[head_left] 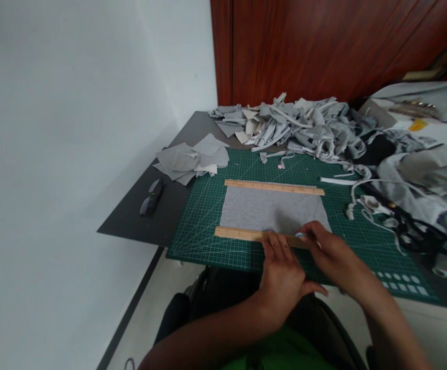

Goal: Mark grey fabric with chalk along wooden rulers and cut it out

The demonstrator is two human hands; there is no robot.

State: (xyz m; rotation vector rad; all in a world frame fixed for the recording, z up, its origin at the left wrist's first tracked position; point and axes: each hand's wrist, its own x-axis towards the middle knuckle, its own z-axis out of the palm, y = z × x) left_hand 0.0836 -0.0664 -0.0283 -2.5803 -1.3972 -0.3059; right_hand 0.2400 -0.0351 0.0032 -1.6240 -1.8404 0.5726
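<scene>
A rectangle of light grey fabric (pixel 262 208) lies flat on a green cutting mat (pixel 196 234). One wooden ruler (pixel 273 187) rests along its far edge, and a second wooden ruler (pixel 238 234) lies along its near edge. My left hand (pixel 283 270) presses outstretched fingers on the near ruler, its thumb spread to the right. Just right of it, my right hand (pixel 325 246) pinches a small pale piece, seemingly tailor's chalk (pixel 300 235), against the near ruler's edge by the fabric. The ruler's right end is partly hidden by my right hand.
Grey fabric pieces (pixel 184 159) lie at the mat's left corner, near folded glasses (pixel 152 198). A heap of grey scraps (pixel 288 123) fills the back. Black-handled scissors (pixel 419 231) sit among cords and cloth on the right. A white wall (pixel 72 128) borders the left side.
</scene>
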